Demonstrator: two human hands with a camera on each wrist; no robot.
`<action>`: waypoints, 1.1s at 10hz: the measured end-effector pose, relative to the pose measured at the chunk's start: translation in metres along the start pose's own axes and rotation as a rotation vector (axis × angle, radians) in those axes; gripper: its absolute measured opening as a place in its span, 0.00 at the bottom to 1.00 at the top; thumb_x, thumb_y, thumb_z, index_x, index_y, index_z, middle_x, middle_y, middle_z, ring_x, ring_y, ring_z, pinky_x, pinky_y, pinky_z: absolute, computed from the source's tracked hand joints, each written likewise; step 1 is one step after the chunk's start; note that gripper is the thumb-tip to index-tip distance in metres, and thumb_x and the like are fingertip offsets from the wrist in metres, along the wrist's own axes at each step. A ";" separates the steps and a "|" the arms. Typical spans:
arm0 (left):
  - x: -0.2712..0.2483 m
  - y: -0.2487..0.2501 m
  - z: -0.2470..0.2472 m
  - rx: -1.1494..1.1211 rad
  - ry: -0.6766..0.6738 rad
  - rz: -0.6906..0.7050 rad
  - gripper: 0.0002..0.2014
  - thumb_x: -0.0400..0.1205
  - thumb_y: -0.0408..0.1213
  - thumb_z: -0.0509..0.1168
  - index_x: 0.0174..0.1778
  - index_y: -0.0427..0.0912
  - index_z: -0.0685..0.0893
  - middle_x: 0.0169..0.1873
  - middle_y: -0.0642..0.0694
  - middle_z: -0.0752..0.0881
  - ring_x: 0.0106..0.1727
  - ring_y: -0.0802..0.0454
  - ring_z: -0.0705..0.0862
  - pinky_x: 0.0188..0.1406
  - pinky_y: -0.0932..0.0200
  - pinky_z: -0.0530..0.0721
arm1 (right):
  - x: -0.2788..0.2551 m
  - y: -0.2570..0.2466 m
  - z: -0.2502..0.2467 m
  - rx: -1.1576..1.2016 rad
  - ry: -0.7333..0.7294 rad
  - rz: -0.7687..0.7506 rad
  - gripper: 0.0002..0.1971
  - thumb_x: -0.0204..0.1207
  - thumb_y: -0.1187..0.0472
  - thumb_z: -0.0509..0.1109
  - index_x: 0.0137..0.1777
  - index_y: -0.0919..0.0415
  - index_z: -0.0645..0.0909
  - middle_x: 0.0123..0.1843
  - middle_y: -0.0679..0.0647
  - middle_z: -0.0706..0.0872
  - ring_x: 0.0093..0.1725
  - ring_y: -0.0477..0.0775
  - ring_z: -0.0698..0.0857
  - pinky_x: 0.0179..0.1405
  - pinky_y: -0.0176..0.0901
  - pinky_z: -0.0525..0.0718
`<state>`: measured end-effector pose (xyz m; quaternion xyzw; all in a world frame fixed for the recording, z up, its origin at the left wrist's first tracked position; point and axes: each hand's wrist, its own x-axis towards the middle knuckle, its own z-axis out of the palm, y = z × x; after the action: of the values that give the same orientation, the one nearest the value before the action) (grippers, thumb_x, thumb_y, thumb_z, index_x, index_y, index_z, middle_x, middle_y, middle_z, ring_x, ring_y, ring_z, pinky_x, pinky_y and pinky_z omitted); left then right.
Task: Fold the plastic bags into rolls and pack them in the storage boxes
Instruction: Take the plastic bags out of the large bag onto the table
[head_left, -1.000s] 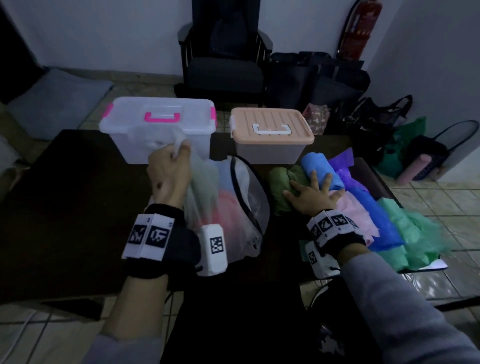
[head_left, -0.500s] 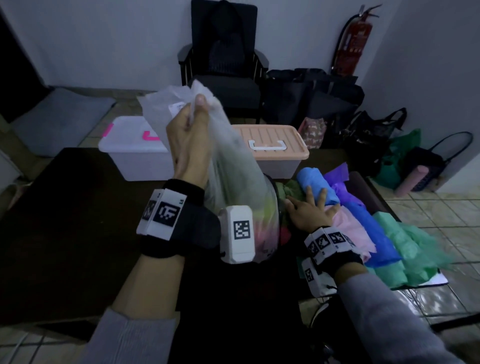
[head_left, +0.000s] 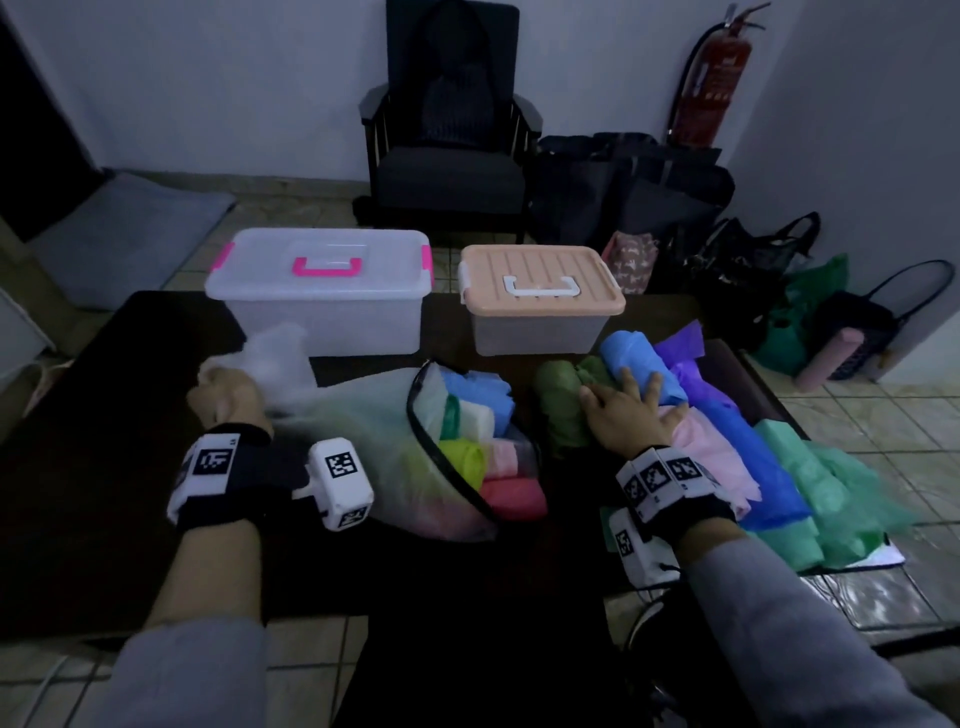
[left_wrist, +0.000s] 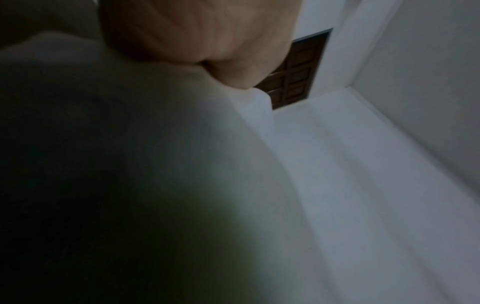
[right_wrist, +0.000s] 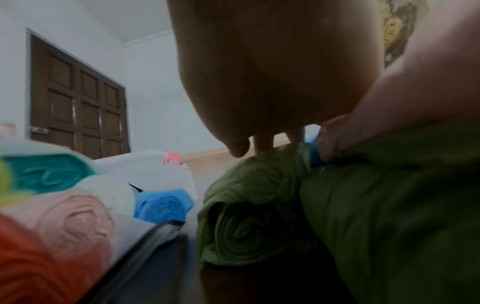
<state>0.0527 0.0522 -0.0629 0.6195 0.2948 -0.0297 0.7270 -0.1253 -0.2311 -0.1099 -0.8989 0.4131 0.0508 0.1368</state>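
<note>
Gripping clear pouch (head_left: 374, 431) neck in clenched left hand (head_left: 223, 397); right hand (head_left: 626, 415) fingers (head_left: 649, 387) spread flat on green roll (head_left: 558, 410)

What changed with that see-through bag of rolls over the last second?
The left hand, gripping the clear bag by its closed end, lifted it high half a second ago and has now brought it down onto its side on the dark table, mouth toward the right, with colored rolls showing at the opening. The right hand stayed pressed on the green roll; both storage boxes kept their lids shut.
</note>
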 end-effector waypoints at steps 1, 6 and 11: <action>0.039 -0.022 -0.007 0.029 0.006 -0.043 0.25 0.89 0.44 0.43 0.79 0.34 0.62 0.77 0.36 0.67 0.76 0.41 0.69 0.70 0.53 0.72 | -0.001 -0.001 -0.001 0.034 0.062 -0.020 0.23 0.85 0.44 0.47 0.75 0.49 0.68 0.84 0.50 0.54 0.83 0.62 0.39 0.72 0.80 0.39; -0.033 -0.015 0.006 0.935 -0.095 0.692 0.24 0.84 0.48 0.54 0.64 0.29 0.75 0.64 0.27 0.76 0.65 0.31 0.75 0.61 0.44 0.72 | -0.032 -0.029 -0.012 0.315 0.170 -0.476 0.10 0.73 0.71 0.64 0.47 0.64 0.86 0.52 0.61 0.87 0.54 0.59 0.83 0.58 0.44 0.79; -0.066 -0.110 0.004 0.861 -0.306 0.593 0.20 0.87 0.47 0.52 0.58 0.31 0.76 0.57 0.30 0.82 0.60 0.34 0.79 0.56 0.45 0.74 | -0.065 -0.031 0.033 0.187 -0.291 -0.687 0.22 0.69 0.68 0.75 0.63 0.60 0.82 0.55 0.53 0.70 0.58 0.54 0.79 0.62 0.37 0.74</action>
<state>-0.0452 0.0016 -0.1288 0.9063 -0.0405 -0.0314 0.4195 -0.1432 -0.1550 -0.1222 -0.9521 0.0669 0.0910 0.2842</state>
